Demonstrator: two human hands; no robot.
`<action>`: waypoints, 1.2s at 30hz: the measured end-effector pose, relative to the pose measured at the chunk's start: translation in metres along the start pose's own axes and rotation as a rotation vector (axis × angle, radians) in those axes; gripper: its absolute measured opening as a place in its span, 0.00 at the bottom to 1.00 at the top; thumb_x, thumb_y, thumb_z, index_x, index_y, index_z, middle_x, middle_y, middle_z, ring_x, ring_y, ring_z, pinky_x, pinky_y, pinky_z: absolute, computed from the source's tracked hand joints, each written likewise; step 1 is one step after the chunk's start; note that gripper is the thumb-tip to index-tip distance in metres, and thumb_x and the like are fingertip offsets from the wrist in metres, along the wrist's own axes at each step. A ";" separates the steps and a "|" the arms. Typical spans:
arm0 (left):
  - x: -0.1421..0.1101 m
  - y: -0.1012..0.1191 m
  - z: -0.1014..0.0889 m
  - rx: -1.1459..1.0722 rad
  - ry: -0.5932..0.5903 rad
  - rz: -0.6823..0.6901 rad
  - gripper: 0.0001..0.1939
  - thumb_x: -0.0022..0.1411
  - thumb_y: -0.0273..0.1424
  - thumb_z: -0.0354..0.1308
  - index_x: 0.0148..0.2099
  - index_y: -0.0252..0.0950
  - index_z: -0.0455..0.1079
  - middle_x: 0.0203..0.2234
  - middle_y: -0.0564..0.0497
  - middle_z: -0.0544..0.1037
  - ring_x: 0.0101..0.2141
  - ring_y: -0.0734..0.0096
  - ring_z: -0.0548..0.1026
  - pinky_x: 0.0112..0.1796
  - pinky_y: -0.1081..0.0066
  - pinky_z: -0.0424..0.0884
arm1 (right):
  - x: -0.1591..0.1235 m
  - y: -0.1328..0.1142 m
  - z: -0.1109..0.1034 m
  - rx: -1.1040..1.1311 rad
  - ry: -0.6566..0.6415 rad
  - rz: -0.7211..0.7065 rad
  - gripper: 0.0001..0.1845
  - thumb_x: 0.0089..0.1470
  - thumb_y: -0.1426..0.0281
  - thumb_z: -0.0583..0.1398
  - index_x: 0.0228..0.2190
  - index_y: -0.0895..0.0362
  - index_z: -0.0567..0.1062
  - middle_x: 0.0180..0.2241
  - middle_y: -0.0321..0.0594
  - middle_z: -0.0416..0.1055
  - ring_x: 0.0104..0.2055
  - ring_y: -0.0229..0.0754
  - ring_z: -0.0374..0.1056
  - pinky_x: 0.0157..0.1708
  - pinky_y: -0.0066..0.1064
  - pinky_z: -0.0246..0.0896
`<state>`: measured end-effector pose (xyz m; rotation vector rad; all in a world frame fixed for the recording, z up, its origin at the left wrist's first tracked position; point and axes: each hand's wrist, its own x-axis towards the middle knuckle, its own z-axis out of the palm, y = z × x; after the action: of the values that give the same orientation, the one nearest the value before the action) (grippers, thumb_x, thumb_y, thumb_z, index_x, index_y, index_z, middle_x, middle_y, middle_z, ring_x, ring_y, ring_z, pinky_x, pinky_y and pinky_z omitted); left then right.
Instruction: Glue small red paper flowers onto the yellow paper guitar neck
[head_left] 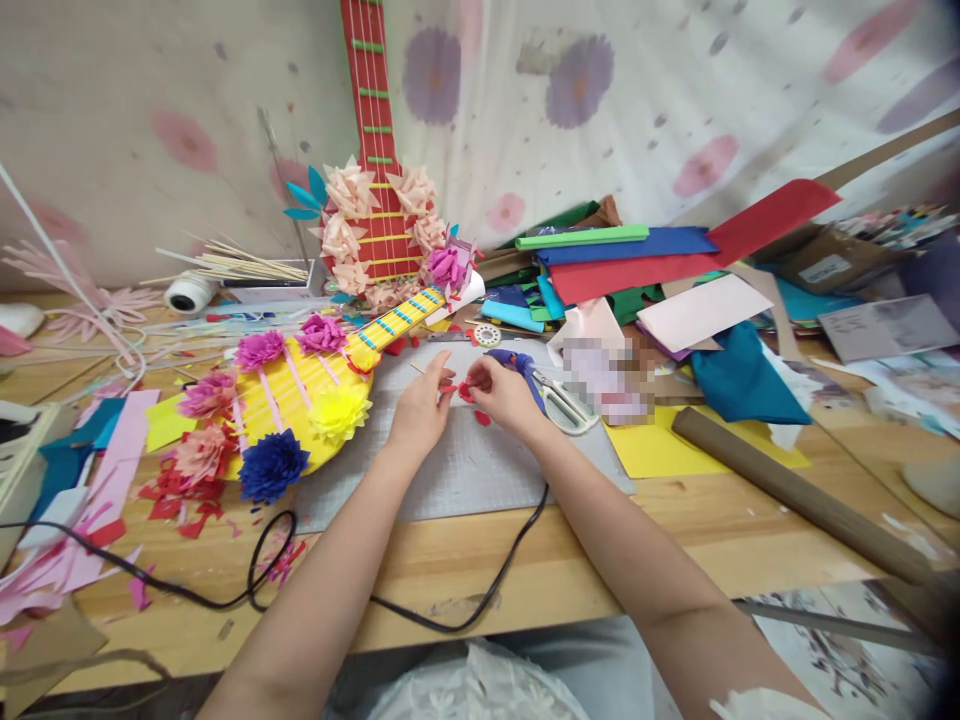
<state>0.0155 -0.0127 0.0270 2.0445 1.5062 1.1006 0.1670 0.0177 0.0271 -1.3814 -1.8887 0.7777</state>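
Both hands meet over the grey cutting mat. My left hand is closed, its fingertips on a thin stick whose pale end pokes out to the left, with a bit of red at the fingers. Pinched in my right hand is a small red paper petal, close to the left fingertips. Another red paper piece lies on the mat below. Just beyond the right hand rests a blue glue gun, partly hidden, beside scissors.
Left of the mat lies a yellow paper guitar with paper flowers; a red paper guitar stands behind. Coloured paper piles up at the back right. A brown roll lies right. A black cable loops along the front.
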 end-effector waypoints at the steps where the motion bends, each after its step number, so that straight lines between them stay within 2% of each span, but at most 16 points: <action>1: 0.001 0.003 -0.007 -0.059 0.050 -0.020 0.28 0.56 0.21 0.52 0.59 0.40 0.54 0.43 0.48 0.74 0.38 0.72 0.76 0.43 0.67 0.71 | 0.002 0.000 0.002 0.098 0.019 0.037 0.09 0.42 0.77 0.56 0.30 0.55 0.66 0.28 0.35 0.72 0.29 0.36 0.69 0.32 0.29 0.62; 4: 0.007 0.013 -0.035 -0.265 0.199 -0.097 0.29 0.54 0.23 0.57 0.57 0.43 0.56 0.44 0.49 0.73 0.34 0.74 0.77 0.39 0.70 0.74 | 0.012 -0.005 0.010 0.344 0.036 0.123 0.10 0.40 0.76 0.58 0.29 0.55 0.65 0.27 0.34 0.70 0.28 0.35 0.67 0.30 0.28 0.63; 9: 0.025 0.027 -0.104 -0.410 0.359 -0.218 0.37 0.40 0.26 0.67 0.54 0.40 0.61 0.39 0.49 0.76 0.26 0.77 0.75 0.30 0.74 0.74 | 0.034 -0.022 0.025 0.553 0.040 0.190 0.12 0.36 0.75 0.61 0.26 0.56 0.64 0.24 0.31 0.66 0.27 0.35 0.65 0.29 0.29 0.63; 12: 0.035 0.031 -0.140 -0.354 0.364 -0.250 0.38 0.34 0.25 0.69 0.52 0.37 0.64 0.34 0.50 0.76 0.20 0.82 0.70 0.24 0.77 0.70 | 0.045 -0.031 0.033 0.598 0.042 0.167 0.12 0.36 0.74 0.61 0.26 0.56 0.64 0.23 0.31 0.65 0.26 0.34 0.65 0.29 0.30 0.64; 15: 0.042 0.026 -0.159 -0.235 0.305 -0.266 0.33 0.36 0.27 0.68 0.49 0.36 0.68 0.30 0.53 0.73 0.18 0.85 0.65 0.21 0.79 0.64 | 0.053 -0.037 0.039 0.645 0.078 0.171 0.12 0.36 0.74 0.61 0.26 0.56 0.64 0.24 0.31 0.66 0.27 0.34 0.65 0.30 0.29 0.64; 18: 0.048 0.009 -0.166 -0.027 0.159 -0.292 0.21 0.44 0.34 0.64 0.43 0.34 0.72 0.23 0.56 0.70 0.19 0.83 0.63 0.21 0.79 0.59 | 0.059 -0.040 0.044 0.732 0.089 0.205 0.12 0.35 0.75 0.61 0.26 0.56 0.64 0.24 0.30 0.65 0.28 0.34 0.65 0.29 0.28 0.64; 20: 0.053 -0.004 -0.167 0.158 0.039 -0.290 0.16 0.51 0.40 0.58 0.39 0.34 0.74 0.21 0.55 0.70 0.21 0.79 0.63 0.22 0.77 0.57 | 0.062 -0.041 0.047 0.779 0.081 0.224 0.13 0.35 0.76 0.61 0.26 0.56 0.64 0.23 0.29 0.65 0.27 0.33 0.65 0.29 0.28 0.64; 23: 0.064 -0.022 -0.161 0.368 -0.153 -0.233 0.21 0.57 0.45 0.48 0.35 0.35 0.74 0.22 0.53 0.73 0.24 0.72 0.67 0.26 0.74 0.59 | 0.066 -0.040 0.051 0.802 0.076 0.248 0.13 0.34 0.77 0.62 0.25 0.56 0.63 0.22 0.29 0.65 0.25 0.33 0.64 0.27 0.27 0.64; 26: 0.076 -0.033 -0.151 0.482 -0.327 -0.146 0.25 0.59 0.47 0.42 0.33 0.35 0.74 0.25 0.49 0.75 0.28 0.68 0.70 0.30 0.72 0.62 | 0.069 -0.039 0.054 0.810 0.073 0.260 0.13 0.35 0.77 0.62 0.25 0.56 0.63 0.22 0.29 0.65 0.25 0.33 0.65 0.26 0.26 0.63; 29: 0.084 -0.039 -0.140 0.508 -0.463 -0.102 0.25 0.57 0.48 0.43 0.34 0.36 0.74 0.29 0.47 0.77 0.32 0.65 0.73 0.33 0.71 0.64 | 0.072 -0.037 0.056 0.811 0.075 0.266 0.13 0.35 0.77 0.62 0.25 0.56 0.63 0.22 0.29 0.65 0.25 0.33 0.65 0.26 0.26 0.63; 33: 0.086 -0.042 -0.135 0.420 -0.633 -0.148 0.22 0.54 0.48 0.48 0.36 0.39 0.75 0.29 0.50 0.78 0.32 0.66 0.74 0.32 0.73 0.66 | 0.077 -0.036 0.061 0.802 0.056 0.281 0.13 0.35 0.77 0.62 0.25 0.56 0.63 0.22 0.29 0.66 0.24 0.33 0.65 0.26 0.27 0.63; 36: 0.083 -0.045 -0.137 0.345 -0.635 -0.205 0.20 0.51 0.47 0.52 0.38 0.39 0.75 0.31 0.51 0.78 0.28 0.70 0.73 0.28 0.74 0.66 | 0.080 -0.038 0.067 0.802 0.038 0.299 0.13 0.35 0.77 0.61 0.25 0.56 0.63 0.21 0.28 0.66 0.23 0.32 0.64 0.25 0.26 0.63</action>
<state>-0.1073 0.0598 0.1129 2.1025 1.5698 0.0802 0.0742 0.0788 0.0293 -1.1292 -1.1208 1.4410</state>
